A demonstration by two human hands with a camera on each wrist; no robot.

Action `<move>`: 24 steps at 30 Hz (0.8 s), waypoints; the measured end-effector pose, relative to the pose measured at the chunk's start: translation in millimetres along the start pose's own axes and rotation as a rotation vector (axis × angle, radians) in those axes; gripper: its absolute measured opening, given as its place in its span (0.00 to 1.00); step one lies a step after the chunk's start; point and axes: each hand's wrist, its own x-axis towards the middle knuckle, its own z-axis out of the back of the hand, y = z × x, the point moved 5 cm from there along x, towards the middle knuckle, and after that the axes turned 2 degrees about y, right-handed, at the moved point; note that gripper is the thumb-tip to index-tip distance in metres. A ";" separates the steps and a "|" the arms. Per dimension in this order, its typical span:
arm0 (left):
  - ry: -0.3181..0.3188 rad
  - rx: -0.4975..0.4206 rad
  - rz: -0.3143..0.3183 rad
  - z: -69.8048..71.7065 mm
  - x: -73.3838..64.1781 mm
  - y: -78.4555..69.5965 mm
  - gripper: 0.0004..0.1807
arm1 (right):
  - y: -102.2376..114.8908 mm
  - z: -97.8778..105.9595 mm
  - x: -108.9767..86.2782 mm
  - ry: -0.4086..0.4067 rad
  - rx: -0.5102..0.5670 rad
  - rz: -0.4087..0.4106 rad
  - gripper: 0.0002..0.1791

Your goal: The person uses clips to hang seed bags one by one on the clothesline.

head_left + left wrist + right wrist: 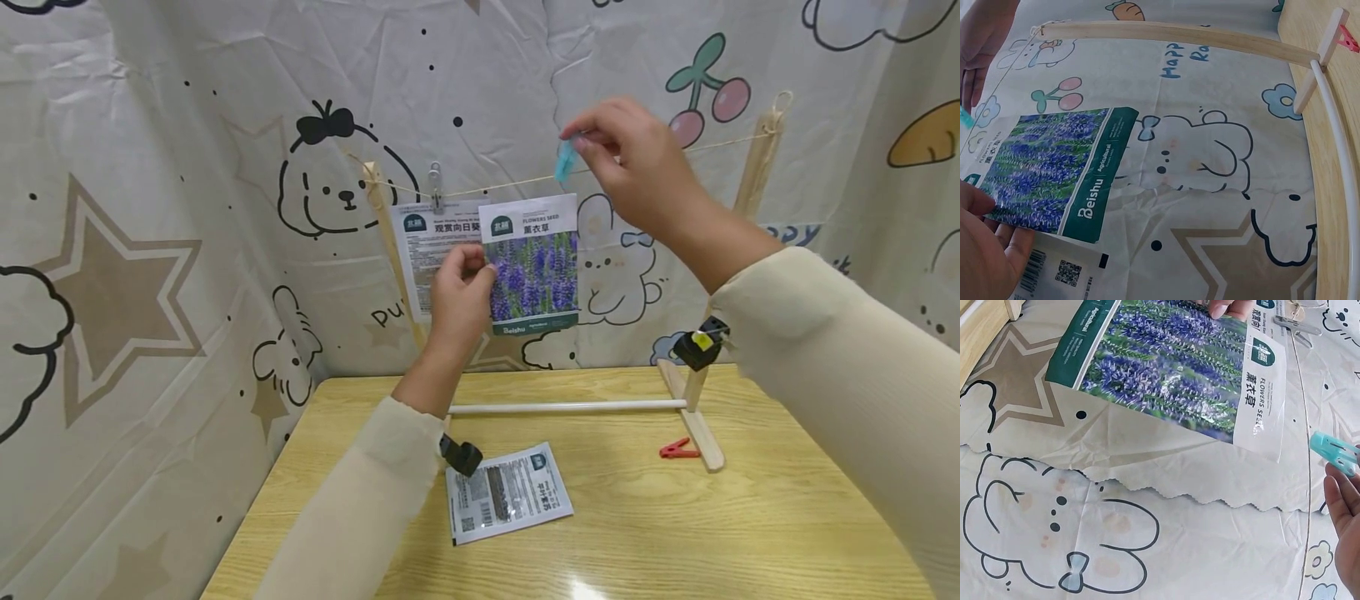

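Note:
In the head view my left hand (463, 296) pinches the left edge of a lavender seed packet (531, 275), held upright just below the string (517, 182). My right hand (637, 158) holds a turquoise clothespin (566, 160) between thumb and fingers, close to the string above the packet's right corner. The right wrist view shows the clothespin (1334, 452) beside the string, apart from the lavender packet (1179, 369). A second seed packet (420, 250), text side out, hangs from the string by a grey clip (436, 185), partly behind my left hand and the lavender packet.
The string runs between two wooden posts (757, 167), joined low down by a white rod (570, 407). Another seed packet (510, 493) lies on the wooden table (637, 533) under my left forearm. A red clothespin (679, 449) lies near the right foot of the stand. Behind hangs a printed curtain (465, 75).

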 end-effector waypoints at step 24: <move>0.020 0.008 0.004 -0.2 1.2 -0.8 0.11 | 12.2 -16.5 15.1 0.060 0.025 0.059 0.14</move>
